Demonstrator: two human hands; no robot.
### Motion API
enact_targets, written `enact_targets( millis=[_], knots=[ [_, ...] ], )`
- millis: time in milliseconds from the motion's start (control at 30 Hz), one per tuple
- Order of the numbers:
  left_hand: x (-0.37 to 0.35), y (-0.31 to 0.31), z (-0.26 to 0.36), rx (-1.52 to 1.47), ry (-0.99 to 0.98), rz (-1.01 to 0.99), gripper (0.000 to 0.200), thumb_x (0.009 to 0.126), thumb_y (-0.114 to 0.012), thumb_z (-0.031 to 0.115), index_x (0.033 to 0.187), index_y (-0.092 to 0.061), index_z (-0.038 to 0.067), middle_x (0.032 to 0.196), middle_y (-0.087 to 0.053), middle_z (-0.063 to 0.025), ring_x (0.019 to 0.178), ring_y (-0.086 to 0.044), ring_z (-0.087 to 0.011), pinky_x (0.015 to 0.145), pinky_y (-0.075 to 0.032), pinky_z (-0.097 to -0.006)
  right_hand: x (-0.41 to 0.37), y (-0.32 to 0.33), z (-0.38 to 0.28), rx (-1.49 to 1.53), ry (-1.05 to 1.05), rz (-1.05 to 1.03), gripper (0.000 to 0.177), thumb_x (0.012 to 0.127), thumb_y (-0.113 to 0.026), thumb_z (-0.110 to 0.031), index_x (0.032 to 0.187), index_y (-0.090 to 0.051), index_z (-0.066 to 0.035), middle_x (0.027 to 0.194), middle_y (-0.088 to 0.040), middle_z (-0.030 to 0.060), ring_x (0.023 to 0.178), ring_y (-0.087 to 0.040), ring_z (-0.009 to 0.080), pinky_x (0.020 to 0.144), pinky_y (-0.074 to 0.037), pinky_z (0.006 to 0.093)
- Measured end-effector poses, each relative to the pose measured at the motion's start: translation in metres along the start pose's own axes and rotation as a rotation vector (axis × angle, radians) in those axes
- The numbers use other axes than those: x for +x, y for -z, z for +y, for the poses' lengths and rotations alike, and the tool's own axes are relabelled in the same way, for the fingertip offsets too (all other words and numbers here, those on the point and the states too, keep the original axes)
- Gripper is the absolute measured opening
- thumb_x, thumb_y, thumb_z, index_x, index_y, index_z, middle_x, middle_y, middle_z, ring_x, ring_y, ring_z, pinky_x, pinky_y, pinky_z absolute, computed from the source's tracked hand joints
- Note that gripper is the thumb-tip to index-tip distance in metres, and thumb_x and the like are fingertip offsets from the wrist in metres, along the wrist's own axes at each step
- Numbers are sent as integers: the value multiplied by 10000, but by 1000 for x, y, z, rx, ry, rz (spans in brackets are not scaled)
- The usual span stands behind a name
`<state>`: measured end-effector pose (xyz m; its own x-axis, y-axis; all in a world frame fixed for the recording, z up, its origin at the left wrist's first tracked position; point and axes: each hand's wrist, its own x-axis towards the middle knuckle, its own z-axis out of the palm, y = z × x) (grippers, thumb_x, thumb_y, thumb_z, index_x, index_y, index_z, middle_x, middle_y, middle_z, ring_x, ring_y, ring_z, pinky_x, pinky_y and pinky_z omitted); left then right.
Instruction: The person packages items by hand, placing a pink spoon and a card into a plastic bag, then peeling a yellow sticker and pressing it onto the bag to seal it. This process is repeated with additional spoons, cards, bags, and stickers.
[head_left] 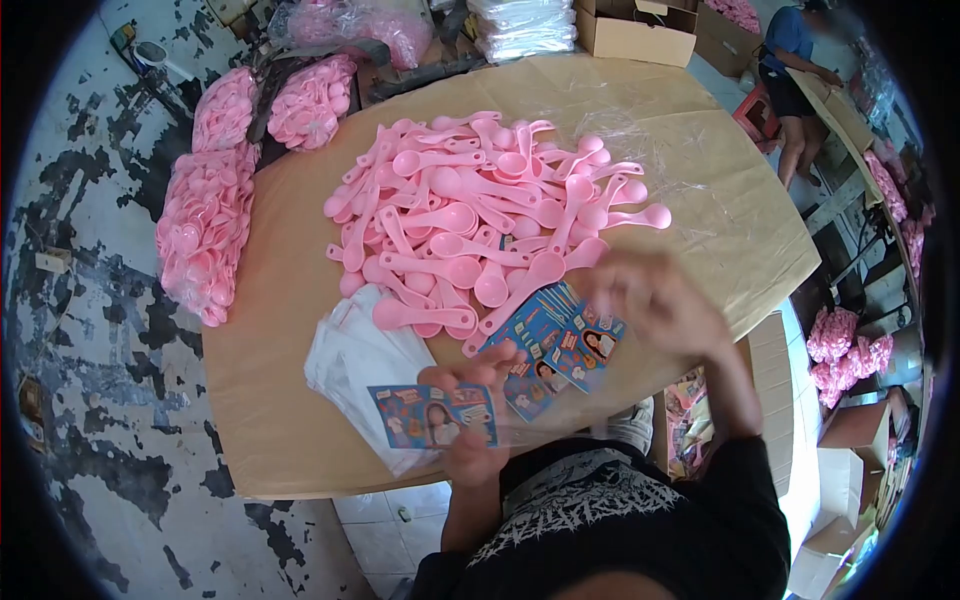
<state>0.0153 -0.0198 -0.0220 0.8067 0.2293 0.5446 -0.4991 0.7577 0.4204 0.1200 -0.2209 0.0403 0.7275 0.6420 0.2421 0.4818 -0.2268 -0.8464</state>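
Observation:
My left hand (478,455) grips a blue printed card (415,418), its thumb over the front and fingers behind. Clear plastic film seems to trail off the card's right side. Motion smears my right hand (650,300), raised over the right edge of a stack of similar cards (540,325); its fingers are too blurred to read. Beyond both hands lies a big heap of pink plastic measuring spoons (470,205). A pile of flat clear plastic bags (355,350) rests left of the cards, partly behind the held card.
Brown paper covers the table (290,420). Filled bags of pink spoons (205,225) line its left edge. An open cardboard box (765,400) stands by my right side, and another box (640,30) at the back. A person (795,70) works at the far right.

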Motion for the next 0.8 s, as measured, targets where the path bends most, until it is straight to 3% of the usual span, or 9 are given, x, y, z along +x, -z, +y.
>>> enact_targets(
  millis=[67, 133, 233, 333, 367, 467, 567, 667, 800],
  knots=[
    [-3, 6, -1, -27, -4, 30, 502, 815, -684, 125, 1238, -415, 115, 1242, -559, -162, 1262, -440, -398, 1039, -351, -540, 26, 36, 28, -678, 141, 117, 214, 859, -578, -26, 1063, -637, -52, 1083, -601, 126, 1013, -557, 306, 879, -468, 360],
    [-2, 2, -3, 43, 19, 1, 496, 819, -680, 136, 1238, -415, 110, 1249, -555, -152, 1256, -449, -391, 1038, -355, -541, 39, 58, 66, -780, 66, 102, 266, 810, -627, -40, 1073, -648, -75, 1140, -580, 118, 1120, -498, 297, 945, -424, 401],
    [-3, 4, -5, 124, 58, 68, 526, 837, -670, 136, 1289, -402, 123, 1291, -532, -155, 1258, -450, -390, 1045, -340, -547, 47, 60, 76, -904, 10, 26, 307, 777, -676, -93, 1083, -654, -98, 1144, -579, 99, 1154, -479, 287, 939, -421, 391],
    [-2, 5, -6, 162, 46, 155, 587, 861, -627, 140, 1381, -355, 149, 1375, -455, -161, 1305, -387, -409, 1046, -345, -545, 46, 56, 70, -1023, 137, 119, 299, 760, -701, -133, 1054, -662, -96, 1161, -583, 87, 1148, -486, 284, 920, -420, 378],
    [-3, 5, -6, 167, 43, 182, 600, 870, -613, 139, 1405, -342, 156, 1396, -434, -165, 1317, -369, -417, 1048, -345, -545, 45, 56, 68, -1035, 259, 206, 226, 784, -689, -125, 1006, -672, -84, 1103, -617, 95, 1081, -539, 278, 895, -427, 381],
    [0, 7, -7, 134, 33, 243, 593, 898, -585, 120, 1429, -326, 161, 1422, -401, -182, 1333, -335, -439, 1057, -338, -548, 29, 56, 49, -859, 195, 242, 160, 807, -677, -109, 957, -673, -58, 994, -650, 108, 927, -607, 264, 808, -460, 356],
    [0, 2, -4, 87, 60, 318, 570, 894, -598, 101, 1404, -350, 164, 1416, -411, -180, 1332, -338, -430, 1067, -322, -550, 10, 42, 13, -496, 19, 250, 118, 824, -667, -85, 930, -668, -32, 870, -655, 106, 774, -622, 236, 679, -470, 326],
    [2, 0, -3, 46, 66, 337, 566, 866, -644, 86, 1361, -385, 179, 1387, -458, -167, 1312, -386, -394, 1071, -301, -551, -4, 36, -10, -315, 95, 25, 105, 826, -676, -71, 919, -677, -22, 799, -643, 90, 696, -601, 203, 601, -451, 310],
    [1, -1, -6, 104, 63, 253, 576, 862, -652, 87, 1363, -385, 183, 1391, -451, -172, 1320, -376, -389, 1077, -297, -551, -6, 23, -32, -182, 121, -37, 113, 811, -700, -87, 908, -694, -29, 715, -603, 74, 639, -576, 182, 557, -431, 313]
  ],
)
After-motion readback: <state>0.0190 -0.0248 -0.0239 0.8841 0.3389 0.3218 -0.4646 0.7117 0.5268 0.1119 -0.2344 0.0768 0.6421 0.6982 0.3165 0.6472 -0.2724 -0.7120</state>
